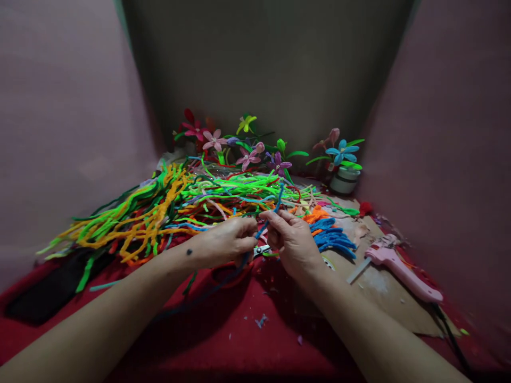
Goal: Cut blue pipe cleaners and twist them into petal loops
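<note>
A blue pipe cleaner [280, 198] runs between my two hands, its upper end sticking up past the right fingers and its other end trailing down to the left. My left hand [239, 239] is closed round it. The fingers of my right hand [290, 234] pinch it a little higher up. Scissors [261, 250] lie on the red cloth just behind and below the hands, partly hidden by them. To the right of my right hand is a bunch of bent blue pipe cleaners [334, 236], with orange ones [317, 215] beside it.
Loose green and yellow pipe cleaners [159, 207] heap across the table. Pipe-cleaner flowers [247, 157] stand behind, one blue flower [342, 152] above a small jar [345, 181]. A pink glue gun [403, 268] lies on cardboard [383, 303] at right. A dark flat object [43, 298] is at left.
</note>
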